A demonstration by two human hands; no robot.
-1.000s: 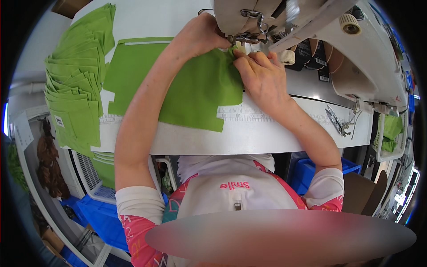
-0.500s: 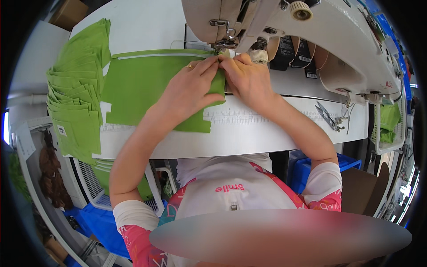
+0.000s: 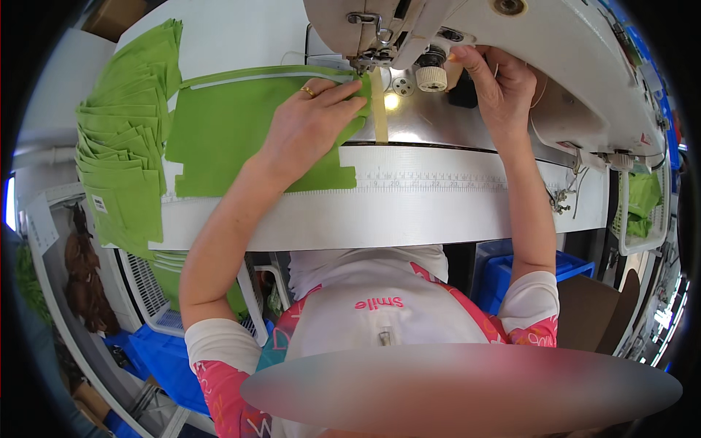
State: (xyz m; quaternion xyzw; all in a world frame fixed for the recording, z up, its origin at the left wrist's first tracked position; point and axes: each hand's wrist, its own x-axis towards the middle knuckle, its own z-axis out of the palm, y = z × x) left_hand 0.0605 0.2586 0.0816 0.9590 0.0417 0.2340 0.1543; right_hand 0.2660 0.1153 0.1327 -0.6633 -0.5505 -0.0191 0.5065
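A green fabric panel [image 3: 234, 131] with a pale strip along its far edge lies under the sewing machine's needle area [image 3: 372, 62]. My left hand [image 3: 310, 124] rests flat on the panel's right part, fingers stretched toward the presser foot. My right hand [image 3: 504, 91] is raised off the fabric beside the machine's white knob [image 3: 431, 77], under the machine arm. Its thumb and fingers are drawn together; whatever may be between them is too small to make out. Just behind that hand shows part of a black card-like piece [image 3: 463, 92].
A stack of green pieces [image 3: 124, 146] lies at the left of the white table. A printed ruler [image 3: 431, 180] runs along the near side. Small metal parts [image 3: 559, 201] lie by my right forearm. A white basket [image 3: 157, 299] and a blue bin [image 3: 496, 281] stand below the table.
My right hand has left the fabric by the needle and moved right and away, under the machine arm. A yellowish strip on the machine bed now shows. My left hand stays on the panel.
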